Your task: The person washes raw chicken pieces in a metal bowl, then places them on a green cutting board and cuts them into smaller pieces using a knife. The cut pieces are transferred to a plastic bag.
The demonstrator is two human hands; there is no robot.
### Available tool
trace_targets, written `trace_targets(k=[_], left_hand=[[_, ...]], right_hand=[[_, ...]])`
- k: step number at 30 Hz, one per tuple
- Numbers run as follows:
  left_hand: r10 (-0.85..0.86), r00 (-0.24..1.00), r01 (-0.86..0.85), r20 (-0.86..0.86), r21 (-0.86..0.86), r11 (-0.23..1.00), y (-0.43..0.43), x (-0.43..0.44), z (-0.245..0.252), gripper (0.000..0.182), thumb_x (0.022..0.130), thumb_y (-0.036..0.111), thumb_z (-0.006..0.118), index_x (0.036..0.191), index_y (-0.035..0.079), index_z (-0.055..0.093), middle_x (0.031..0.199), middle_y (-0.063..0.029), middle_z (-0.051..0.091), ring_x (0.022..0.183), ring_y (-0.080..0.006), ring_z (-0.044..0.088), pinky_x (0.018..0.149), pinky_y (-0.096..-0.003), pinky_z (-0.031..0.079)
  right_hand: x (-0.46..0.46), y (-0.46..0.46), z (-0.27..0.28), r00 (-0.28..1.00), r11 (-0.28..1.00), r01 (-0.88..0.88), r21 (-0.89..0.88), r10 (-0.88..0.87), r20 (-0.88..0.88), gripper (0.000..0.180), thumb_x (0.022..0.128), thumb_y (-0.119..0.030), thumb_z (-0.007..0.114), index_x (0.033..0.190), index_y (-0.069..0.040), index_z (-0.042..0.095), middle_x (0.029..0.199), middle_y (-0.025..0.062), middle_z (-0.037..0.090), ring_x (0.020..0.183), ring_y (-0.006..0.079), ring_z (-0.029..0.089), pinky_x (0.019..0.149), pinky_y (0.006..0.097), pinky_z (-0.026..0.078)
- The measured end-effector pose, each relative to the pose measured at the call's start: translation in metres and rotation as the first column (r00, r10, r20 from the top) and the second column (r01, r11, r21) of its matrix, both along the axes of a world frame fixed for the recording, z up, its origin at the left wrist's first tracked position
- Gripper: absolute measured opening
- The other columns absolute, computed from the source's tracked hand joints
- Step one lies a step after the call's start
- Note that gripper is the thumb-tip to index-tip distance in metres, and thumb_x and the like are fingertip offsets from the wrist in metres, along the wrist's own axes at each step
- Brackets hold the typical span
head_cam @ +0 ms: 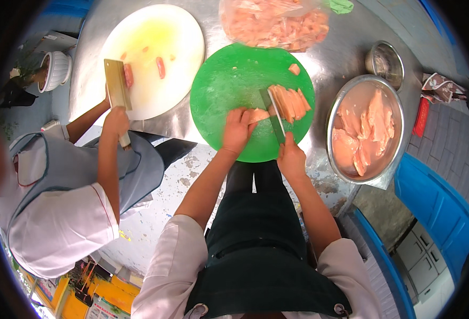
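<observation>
On a round green cutting board (222, 87), my left hand (236, 129) presses down a piece of raw chicken meat (259, 116) with its fingertips. My right hand (292, 156) grips the handle of a knife with a broad blade (273, 117). That blade stands between the held piece and a row of cut chicken strips (289, 101), touching or very close to both. A small chicken cube (294, 69) lies apart near the board's upper right edge.
Right of the board, a metal basin (330, 159) holds chicken pieces in liquid, with a smaller metal bowl (398, 65) behind. A clear bag of chopped meat (274, 26) touches the board's far side. At left, a co-worker holds a cleaver (118, 83) over a white board (158, 95) bearing sausage pieces.
</observation>
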State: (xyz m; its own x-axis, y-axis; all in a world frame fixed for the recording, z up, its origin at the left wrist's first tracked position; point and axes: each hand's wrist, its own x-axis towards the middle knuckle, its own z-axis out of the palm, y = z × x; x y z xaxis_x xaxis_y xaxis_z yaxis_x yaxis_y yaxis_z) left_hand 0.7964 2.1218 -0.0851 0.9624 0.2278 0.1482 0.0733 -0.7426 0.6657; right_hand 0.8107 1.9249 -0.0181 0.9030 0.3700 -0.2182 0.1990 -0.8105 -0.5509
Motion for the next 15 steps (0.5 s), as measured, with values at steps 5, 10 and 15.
trace_targets(k=[5, 10, 15], left_hand=[[0.046, 0.992, -0.033, 0.114, -0.115, 0.993, -0.003, -0.005, 0.000, 0.035, 0.074, 0.012, 0.078, 0.105, 0.007, 0.064, 0.108, -0.0112, 0.062, 0.099, -0.0346, 0.057, 0.087, -0.0422, 0.048], [-0.044, 0.987, 0.057, 0.158, -0.083, 0.995, -0.001, -0.006, -0.007, 0.019, 0.077, 0.008, 0.075, 0.094, 0.007, 0.066, 0.106, -0.0083, 0.063, 0.097, -0.0319, 0.059, 0.083, -0.0397, 0.050], [-0.029, 0.984, 0.047, 0.175, -0.102, 0.994, -0.006, -0.003, -0.012, 0.018, 0.077, 0.007, 0.075, 0.093, 0.008, 0.066, 0.105, -0.0079, 0.063, 0.095, -0.0314, 0.060, 0.082, -0.0395, 0.051]], right_hand=[[0.008, 0.008, 0.015, 0.997, 0.995, -0.043, -0.090, 0.049, 0.064, 0.028, 0.085, -0.005, 0.058, 0.110, -0.004, 0.045, 0.084, 0.0184, 0.064, 0.067, 0.0409, 0.065, 0.055, 0.0505, 0.052], [0.005, 0.011, 0.027, 0.984, 0.968, -0.175, -0.179, 0.174, -0.020, 0.032, 0.083, -0.002, 0.058, 0.113, -0.003, 0.044, 0.087, 0.0188, 0.064, 0.066, 0.0407, 0.066, 0.055, 0.0489, 0.054], [0.036, 0.048, -0.002, 0.977, 0.964, -0.214, -0.159, 0.208, -0.053, 0.040, 0.083, -0.003, 0.059, 0.120, -0.003, 0.043, 0.087, 0.0228, 0.065, 0.069, 0.0438, 0.065, 0.060, 0.0501, 0.054]])
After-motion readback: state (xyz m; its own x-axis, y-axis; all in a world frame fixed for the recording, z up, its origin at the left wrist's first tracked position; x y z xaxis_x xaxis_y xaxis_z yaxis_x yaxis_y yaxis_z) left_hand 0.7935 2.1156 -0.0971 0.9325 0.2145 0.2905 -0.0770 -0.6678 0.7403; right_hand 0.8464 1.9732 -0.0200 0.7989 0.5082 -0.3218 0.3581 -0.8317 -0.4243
